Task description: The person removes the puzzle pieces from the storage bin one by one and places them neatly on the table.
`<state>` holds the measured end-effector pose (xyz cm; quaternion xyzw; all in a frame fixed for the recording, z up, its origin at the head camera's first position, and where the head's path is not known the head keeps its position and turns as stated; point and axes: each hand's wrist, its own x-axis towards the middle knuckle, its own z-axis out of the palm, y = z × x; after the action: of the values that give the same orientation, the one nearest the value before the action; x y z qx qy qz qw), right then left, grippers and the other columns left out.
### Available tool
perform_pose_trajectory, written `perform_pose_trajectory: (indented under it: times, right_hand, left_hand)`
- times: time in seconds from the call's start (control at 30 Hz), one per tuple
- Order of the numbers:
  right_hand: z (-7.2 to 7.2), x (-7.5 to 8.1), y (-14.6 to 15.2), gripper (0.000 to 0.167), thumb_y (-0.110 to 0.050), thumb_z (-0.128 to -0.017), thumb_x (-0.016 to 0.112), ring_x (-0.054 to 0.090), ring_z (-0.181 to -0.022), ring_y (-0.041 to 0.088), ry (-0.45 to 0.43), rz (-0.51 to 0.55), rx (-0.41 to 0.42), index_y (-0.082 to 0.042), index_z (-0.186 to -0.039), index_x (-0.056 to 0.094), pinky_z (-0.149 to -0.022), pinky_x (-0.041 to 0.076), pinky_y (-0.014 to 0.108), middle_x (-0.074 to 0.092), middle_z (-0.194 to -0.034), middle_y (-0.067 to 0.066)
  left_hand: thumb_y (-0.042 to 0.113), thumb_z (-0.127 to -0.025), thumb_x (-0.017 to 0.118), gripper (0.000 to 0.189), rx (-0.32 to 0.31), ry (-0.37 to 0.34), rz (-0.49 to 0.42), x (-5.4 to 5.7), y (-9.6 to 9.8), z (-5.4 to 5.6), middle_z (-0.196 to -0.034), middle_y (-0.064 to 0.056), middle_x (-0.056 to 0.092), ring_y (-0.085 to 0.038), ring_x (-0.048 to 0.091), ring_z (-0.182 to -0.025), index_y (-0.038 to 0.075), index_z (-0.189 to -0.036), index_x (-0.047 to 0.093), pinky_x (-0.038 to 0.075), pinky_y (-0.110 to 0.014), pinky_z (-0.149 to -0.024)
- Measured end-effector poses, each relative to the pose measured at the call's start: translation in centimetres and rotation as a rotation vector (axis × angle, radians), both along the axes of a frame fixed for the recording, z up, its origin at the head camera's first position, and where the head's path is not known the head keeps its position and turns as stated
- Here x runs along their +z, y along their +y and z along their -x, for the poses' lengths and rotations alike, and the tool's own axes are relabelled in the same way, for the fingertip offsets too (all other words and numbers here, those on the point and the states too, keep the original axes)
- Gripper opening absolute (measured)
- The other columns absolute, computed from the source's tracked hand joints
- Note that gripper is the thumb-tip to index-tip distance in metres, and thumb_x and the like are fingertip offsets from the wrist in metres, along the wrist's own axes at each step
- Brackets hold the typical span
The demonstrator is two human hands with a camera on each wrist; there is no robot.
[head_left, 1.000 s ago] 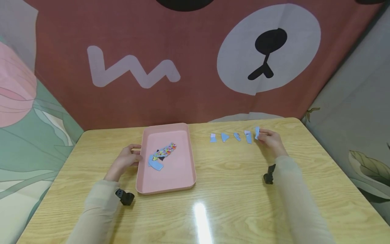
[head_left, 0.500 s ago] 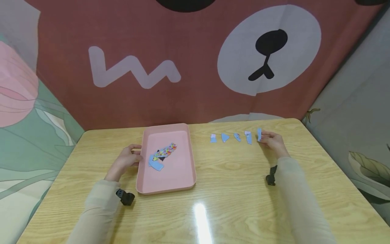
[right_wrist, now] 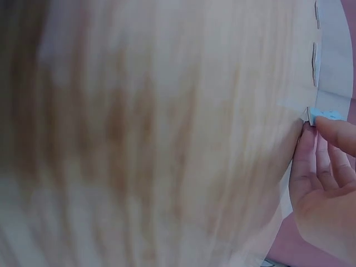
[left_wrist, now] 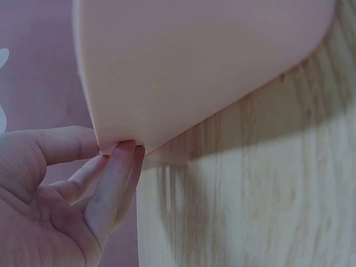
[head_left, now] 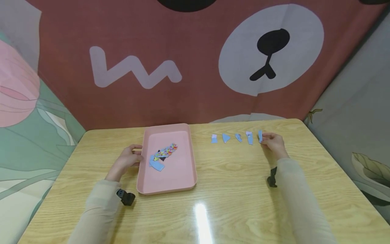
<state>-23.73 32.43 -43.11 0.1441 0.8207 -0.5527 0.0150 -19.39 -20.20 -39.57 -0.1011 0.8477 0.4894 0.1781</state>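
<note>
Head view: pinches a blue piece [head_left: 260,136] in the right hand [head_left: 273,144], just right of a row of pieces [head_left: 225,138] on the bench [head_left: 231,183]; rests the left hand [head_left: 123,161], loosely extended, against a pink tray [head_left: 170,179]. Left wrist view: touches the tray with fingertips [left_wrist: 124,154]. Right wrist view: grips the blue piece near the bench's edge.

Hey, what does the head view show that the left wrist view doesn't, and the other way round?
Only the head view shows the right hand pinching a blue piece, four pieces in a row on the table, and colourful pieces inside the pink tray. Only the left wrist view shows the palm of the left hand. Both show the table, some backdrop and the left hand touching the tray.
</note>
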Motion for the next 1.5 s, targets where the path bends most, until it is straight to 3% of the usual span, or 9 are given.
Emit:
perform_pose_trajectory:
  times: [0.33,0.57,0.77,0.97,1.17,1.4,1.5]
  right_hand:
    - [-0.2,0.0,0.1,0.044,-0.002,-0.089,0.057,0.050,-0.068,-0.010,-0.006,-0.141,-0.010,0.012,-0.130,0.049,-0.066,0.050,0.009,0.062,-0.107,0.012]
    - [-0.2,0.5,-0.1,0.042,-0.003,-0.089,0.054,0.051,-0.067,-0.007,-0.015,-0.178,-0.039,0.009,-0.129,0.052,-0.064,0.050,0.011,0.060,-0.105,0.010]
    - [0.5,2.0,-1.6,0.046,-0.010,-0.093,0.050,0.054,-0.072,-0.001,-0.024,-0.150,-0.027,0.005,-0.136,0.047,-0.071,0.051,0.015,0.056,-0.111,0.010]
    - [1.5,3.4,-5.4,0.042,-0.010,-0.094,0.052,0.059,-0.084,0.009,0.030,-0.138,0.054,0.006,-0.134,0.049,-0.082,0.054,0.025,0.060,-0.102,0.005]
    - [2.1,4.0,-10.5,0.041,-0.009,-0.096,0.051,0.058,-0.108,0.027,0.034,-0.069,0.166,0.004,-0.135,0.048,-0.099,0.050,0.040,0.057,-0.117,0.015]
    - [1.5,4.6,-16.9,0.039,-0.008,-0.096,0.053,0.055,-0.116,0.034,0.037,0.019,0.293,0.004,-0.133,0.050,-0.101,0.048,0.044,0.054,-0.126,0.022]
    - [1.3,4.7,-19.2,0.037,-0.007,-0.095,0.054,0.057,-0.113,0.035,0.043,0.023,0.354,0.004,-0.130,0.052,-0.100,0.049,0.044,0.056,-0.123,0.022]
  left_hand:
    - [0.000,-0.090,0.052,0.059,-0.008,0.001,-0.008,0.1,0.2,0.0,-0.138,-0.031,0.043,-0.034,0.057,-0.114,-0.005,-0.144,0.029,0.056,-0.037,-0.086]
    - [0.001,-0.089,0.052,0.059,-0.017,0.009,-0.018,0.1,0.2,0.0,-0.137,-0.031,0.044,-0.031,0.059,-0.110,-0.005,-0.143,0.029,0.057,-0.032,-0.080]
    - [0.001,-0.090,0.051,0.058,-0.005,0.005,-0.018,0.0,0.2,0.1,-0.137,-0.030,0.044,-0.032,0.057,-0.112,-0.004,-0.144,0.029,0.057,-0.032,-0.081]
    - [0.001,-0.090,0.051,0.058,-0.009,0.004,-0.018,0.2,0.3,-0.1,-0.137,-0.031,0.044,-0.031,0.059,-0.111,-0.005,-0.144,0.029,0.057,-0.032,-0.081]
    - [0.001,-0.090,0.052,0.058,-0.009,0.001,-0.022,0.4,0.2,-0.3,-0.137,-0.031,0.045,-0.031,0.059,-0.111,-0.004,-0.143,0.030,0.057,-0.033,-0.082]
    - [0.001,-0.087,0.054,0.059,-0.022,0.013,-0.036,0.6,-0.1,-0.3,-0.133,-0.031,0.047,-0.025,0.062,-0.102,-0.006,-0.141,0.031,0.057,-0.033,-0.080]
    - [0.001,-0.088,0.053,0.059,-0.017,0.015,-0.031,0.6,-0.2,-0.3,-0.134,-0.031,0.047,-0.029,0.061,-0.106,-0.006,-0.142,0.030,0.057,-0.032,-0.080]
